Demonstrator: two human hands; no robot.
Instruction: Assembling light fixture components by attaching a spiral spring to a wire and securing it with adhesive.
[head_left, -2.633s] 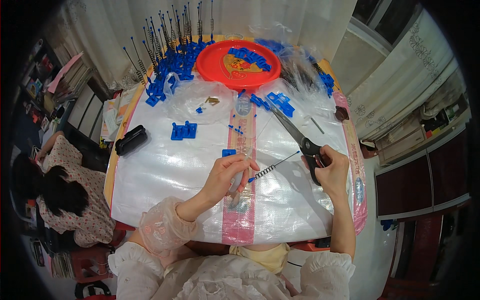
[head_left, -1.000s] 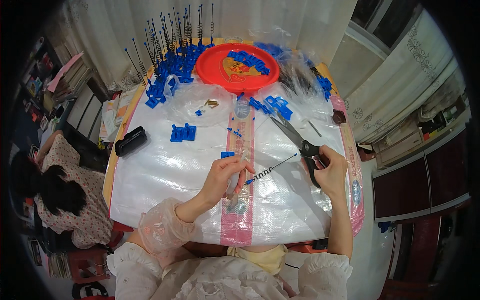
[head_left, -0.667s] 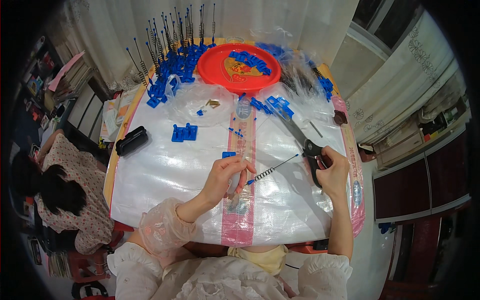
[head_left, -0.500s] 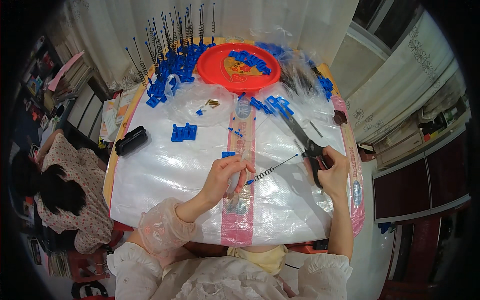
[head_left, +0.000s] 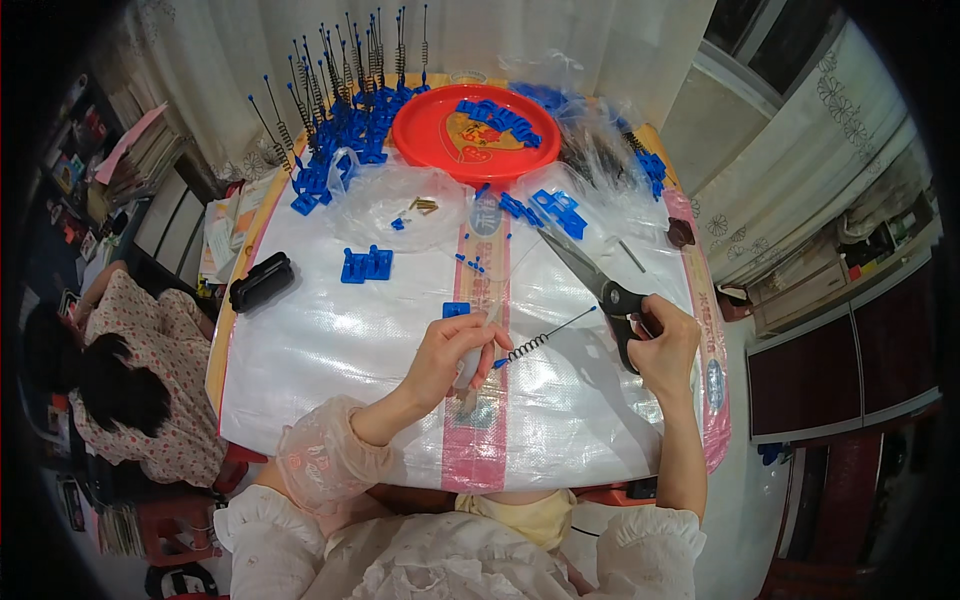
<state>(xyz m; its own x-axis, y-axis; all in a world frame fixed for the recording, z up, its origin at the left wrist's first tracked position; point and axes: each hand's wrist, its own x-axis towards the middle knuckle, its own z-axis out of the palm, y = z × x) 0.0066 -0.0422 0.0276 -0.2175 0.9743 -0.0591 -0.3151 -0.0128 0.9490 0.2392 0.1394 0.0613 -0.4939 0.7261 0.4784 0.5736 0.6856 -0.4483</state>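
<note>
My left hand [head_left: 445,352] is closed round a small whitish, translucent bottle [head_left: 467,368] with a thin nozzle pointing up past the fingers. My right hand [head_left: 665,345] grips black-handled scissors [head_left: 611,298], with the fingers in the handles and the blades pointing away to the upper left. Between the hands, a black coil spring [head_left: 528,347] on a thin rod with blue ends lies on the table cover, its lower end close to my left fingertips. A blue plastic base [head_left: 456,310] sits just beyond my left hand, partly hidden.
Upright spring rods on blue bases [head_left: 370,115] crowd the far left. A red tray [head_left: 420,150] holds blue pieces. Beyond my hands are plastic bags [head_left: 365,215], blue bases [head_left: 367,265] and a metal rod [head_left: 632,256]. A black case [head_left: 262,282] lies left; a person [head_left: 150,380] sits there.
The scissors have turned a little, their tips shifting toward me, and the blades look closer together. The bottle's nozzle now shows above my left fingers. The spring has stayed in place.
</note>
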